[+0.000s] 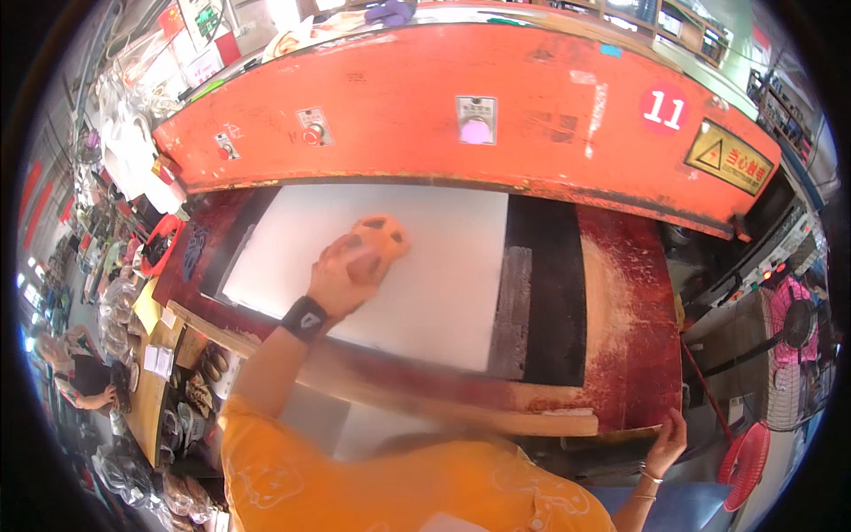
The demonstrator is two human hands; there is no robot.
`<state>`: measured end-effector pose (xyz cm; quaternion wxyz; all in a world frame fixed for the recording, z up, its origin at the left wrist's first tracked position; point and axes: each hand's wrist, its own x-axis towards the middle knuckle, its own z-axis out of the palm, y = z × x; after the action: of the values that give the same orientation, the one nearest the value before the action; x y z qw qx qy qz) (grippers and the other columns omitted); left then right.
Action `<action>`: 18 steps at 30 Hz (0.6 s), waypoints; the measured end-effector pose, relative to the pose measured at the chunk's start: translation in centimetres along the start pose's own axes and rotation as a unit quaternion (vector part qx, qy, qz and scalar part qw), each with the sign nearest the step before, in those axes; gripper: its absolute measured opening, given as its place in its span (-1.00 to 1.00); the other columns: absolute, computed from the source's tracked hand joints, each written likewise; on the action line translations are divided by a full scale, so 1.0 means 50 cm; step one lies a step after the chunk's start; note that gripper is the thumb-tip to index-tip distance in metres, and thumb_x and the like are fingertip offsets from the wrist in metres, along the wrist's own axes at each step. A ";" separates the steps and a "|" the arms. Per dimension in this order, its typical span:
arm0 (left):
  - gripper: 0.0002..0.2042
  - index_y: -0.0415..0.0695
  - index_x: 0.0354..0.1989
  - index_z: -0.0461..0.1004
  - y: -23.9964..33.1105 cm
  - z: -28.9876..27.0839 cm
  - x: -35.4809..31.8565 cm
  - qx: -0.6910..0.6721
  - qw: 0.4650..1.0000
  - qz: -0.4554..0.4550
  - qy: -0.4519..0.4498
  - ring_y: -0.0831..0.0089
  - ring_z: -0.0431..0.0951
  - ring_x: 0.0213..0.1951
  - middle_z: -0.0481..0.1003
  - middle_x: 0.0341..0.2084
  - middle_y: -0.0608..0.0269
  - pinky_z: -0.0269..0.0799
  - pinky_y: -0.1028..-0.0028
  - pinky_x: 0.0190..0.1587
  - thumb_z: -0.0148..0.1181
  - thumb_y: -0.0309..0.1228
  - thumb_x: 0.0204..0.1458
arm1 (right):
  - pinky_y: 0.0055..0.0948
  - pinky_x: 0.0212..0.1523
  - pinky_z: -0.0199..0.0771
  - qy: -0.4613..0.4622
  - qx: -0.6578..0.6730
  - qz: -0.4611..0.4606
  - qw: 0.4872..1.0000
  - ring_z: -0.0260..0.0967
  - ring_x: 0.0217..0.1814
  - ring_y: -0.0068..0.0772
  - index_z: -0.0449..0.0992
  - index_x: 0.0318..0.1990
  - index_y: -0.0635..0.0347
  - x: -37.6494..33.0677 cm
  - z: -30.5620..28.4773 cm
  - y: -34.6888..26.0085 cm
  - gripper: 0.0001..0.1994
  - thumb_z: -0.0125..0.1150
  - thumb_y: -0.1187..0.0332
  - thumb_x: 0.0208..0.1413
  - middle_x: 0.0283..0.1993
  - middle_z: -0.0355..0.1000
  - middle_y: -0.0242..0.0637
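— Where's the orange cutting die?

— On the white board, under the red press head. My left hand is clenched around its near edge, I think; it's blurred.

— And the right hand?

— Gripping the bench at its front corner. My worry is the die skewing, or the head descending over my fingers.

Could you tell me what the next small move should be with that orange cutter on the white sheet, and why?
Probably press the cutter flat and then draw the left hand back toward the bench edge. The hand lies on the cutter, well in on the white sheet and just below the orange press head; the right hand is at the bench's near corner, apart from it.
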<state>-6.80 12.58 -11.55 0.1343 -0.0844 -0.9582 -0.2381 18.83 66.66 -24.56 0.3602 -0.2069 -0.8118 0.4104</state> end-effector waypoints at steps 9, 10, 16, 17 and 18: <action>-0.25 0.00 0.12 0.34 -0.250 0.096 0.104 0.086 0.995 0.052 -0.002 -0.12 0.10 0.20 0.15 0.19 -0.05 0.02 0.04 0.21 0.42 -0.24 -0.43 | -0.17 -0.34 0.29 -0.207 -0.159 -0.209 0.942 0.39 -0.36 -0.09 0.54 -0.46 0.11 -0.108 0.309 -0.252 -0.84 0.17 0.42 -0.32 -0.44 0.46 -0.21; -0.22 -0.02 0.17 0.26 -0.261 0.096 0.102 0.062 0.998 0.025 -0.012 -0.11 0.09 0.22 0.13 0.20 -0.06 0.02 0.04 0.22 0.40 -0.20 -0.37 | -0.17 -0.39 0.25 -0.185 -0.175 -0.192 0.948 0.37 -0.40 -0.10 0.52 -0.50 0.09 -0.102 0.318 -0.257 -0.87 0.18 0.42 -0.33 -0.47 0.45 -0.21; -0.31 -0.17 0.33 -0.18 -0.215 -0.250 0.102 -0.183 0.854 -0.018 0.487 0.14 0.22 0.17 0.12 0.20 -0.12 0.18 0.17 0.18 0.00 -0.24 0.09 | -0.25 -0.45 0.26 -0.164 -0.156 -0.204 0.952 0.37 -0.46 -0.15 0.51 -0.53 0.10 -0.047 0.369 -0.259 -0.91 0.20 0.46 -0.31 -0.52 0.43 -0.27; -0.34 -0.18 0.34 -0.21 -0.185 -0.329 0.086 -0.208 0.790 0.056 0.574 0.13 0.27 0.12 0.16 0.17 -0.17 0.21 0.18 0.15 -0.07 -0.27 0.12 | -0.23 -0.44 0.23 -0.173 -0.153 -0.210 0.950 0.36 -0.43 -0.16 0.50 -0.53 0.08 -0.034 0.381 -0.257 -0.90 0.20 0.43 -0.33 -0.50 0.43 -0.27; -0.37 -0.19 0.34 -0.23 -0.150 -0.379 0.070 -0.199 0.744 0.137 0.623 0.13 0.33 0.08 0.20 0.15 -0.22 0.25 0.19 0.12 -0.14 -0.29 0.16 | -0.20 -0.43 0.19 -0.177 -0.146 -0.214 0.949 0.36 -0.41 -0.16 0.49 -0.53 0.06 -0.021 0.389 -0.259 -0.89 0.20 0.41 -0.34 -0.48 0.43 -0.28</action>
<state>-7.71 -2.68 2.34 0.7126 -0.0725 -0.5706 -0.4017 4.32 48.47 -22.27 0.2560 -0.0026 -0.9388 0.2305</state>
